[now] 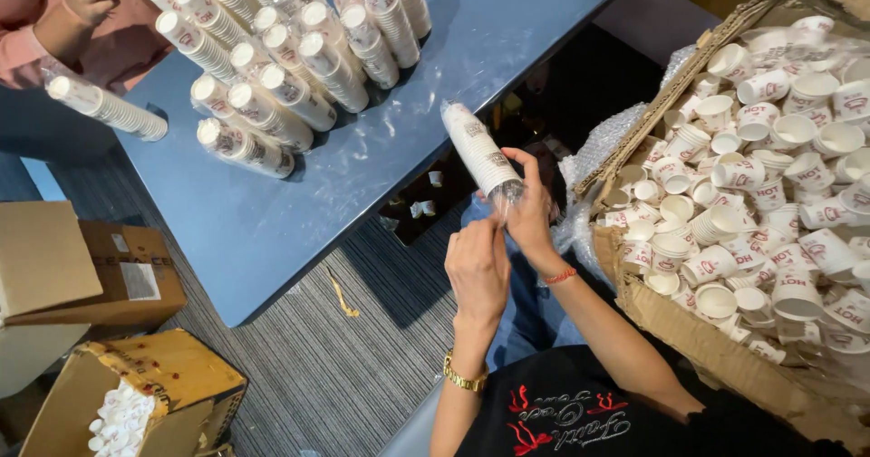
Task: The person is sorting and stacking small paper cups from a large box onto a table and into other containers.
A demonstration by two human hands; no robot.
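Note:
My right hand [530, 205] grips the lower end of a plastic-wrapped stack of white paper cups [478, 149], which rests tilted against the edge of the blue table [272, 230]. Just below the stack's end, my left hand [478, 267] pinches the loose clear plastic of the sleeve. A gold bracelet is on my left wrist and a red band on my right. Many wrapped cup stacks [272, 67] lie side by side on the far part of the table.
A large torn cardboard box [689, 330] full of loose white cups with red print stands at the right, with clear plastic along its edge. Another person in a pink sleeve [82, 31] sits at the top left. Cardboard boxes [91, 276] stand on the carpet at the left.

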